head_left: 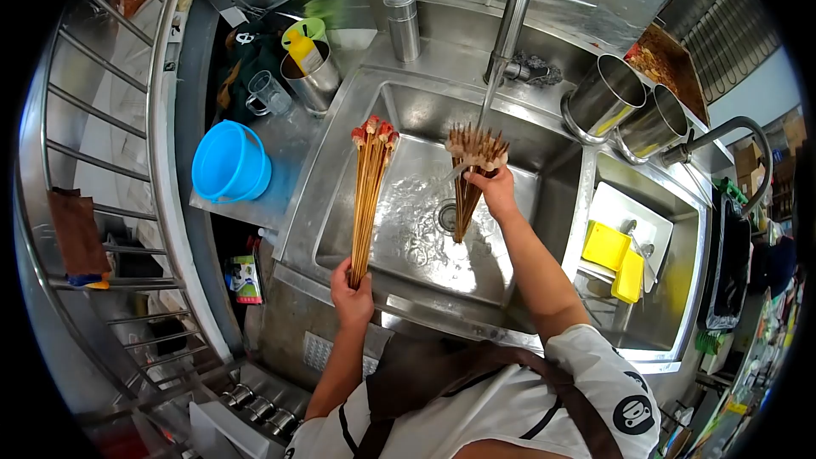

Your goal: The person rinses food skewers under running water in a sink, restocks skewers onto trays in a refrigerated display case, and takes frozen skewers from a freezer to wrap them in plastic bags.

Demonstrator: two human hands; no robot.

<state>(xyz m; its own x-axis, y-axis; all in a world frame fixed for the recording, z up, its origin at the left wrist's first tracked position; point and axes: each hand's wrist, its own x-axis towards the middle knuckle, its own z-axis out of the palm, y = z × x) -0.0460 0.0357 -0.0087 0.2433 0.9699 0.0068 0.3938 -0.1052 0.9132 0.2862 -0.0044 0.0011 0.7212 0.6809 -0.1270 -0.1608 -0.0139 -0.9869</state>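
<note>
My left hand (353,293) is closed round the lower ends of a bundle of long bamboo skewers (366,204). Red and pale pieces of food sit at the top ends of that bundle, over the left side of the steel sink (408,263). In my right hand (495,193) is a second bundle of food skewers (478,150), gripped just below its pale, brownish food pieces. Water from the tall faucet (512,25) runs down onto or close behind this bundle. Wet patches and splashes show on the sink floor around the drain (448,217).
A blue bucket (231,163), a glass mug (269,93) and a metal container with a yellow bottle (303,53) stand at left. A steel canister (403,27) is behind the sink. Steel cylinders (605,98) sit at right, above a second basin with yellow containers (606,245).
</note>
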